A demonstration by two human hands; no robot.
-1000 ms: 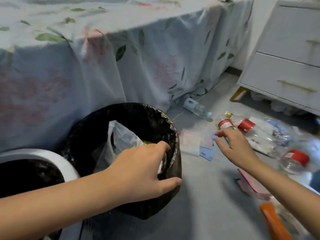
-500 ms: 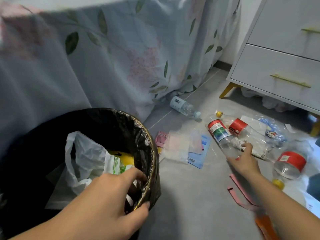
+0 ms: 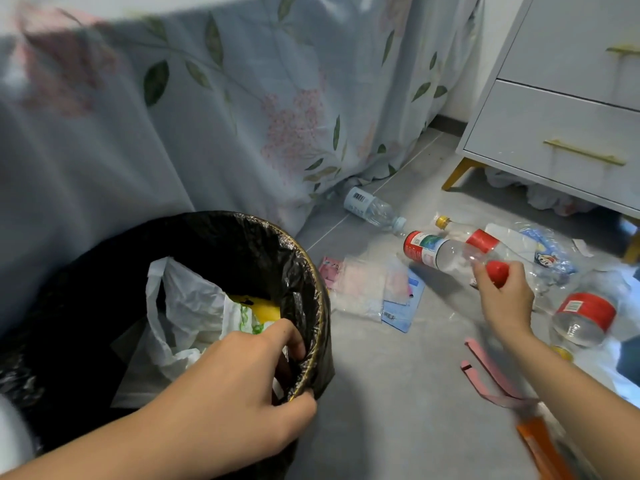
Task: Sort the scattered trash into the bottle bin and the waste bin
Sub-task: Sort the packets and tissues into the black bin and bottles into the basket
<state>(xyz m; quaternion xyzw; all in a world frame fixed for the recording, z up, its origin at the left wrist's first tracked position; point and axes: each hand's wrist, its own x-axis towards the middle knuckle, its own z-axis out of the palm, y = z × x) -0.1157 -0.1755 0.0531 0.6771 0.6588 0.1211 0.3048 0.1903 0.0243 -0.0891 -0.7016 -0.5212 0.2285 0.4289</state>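
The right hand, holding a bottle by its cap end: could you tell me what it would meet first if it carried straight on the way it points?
Probably the clear bottle with the yellow cap lying just beyond the right hand and its red-labelled bottle; depth is unclear.

Two bare forearms in view, no sleeves showing on either. Left hand (image 3: 239, 386) bare: no glove, ring, watch or band visible on wrist. Right hand (image 3: 505, 299) also bare, wrist unadorned. Nails short on the fingers that show, unpainted as far as can be told. No other clothing in frame.
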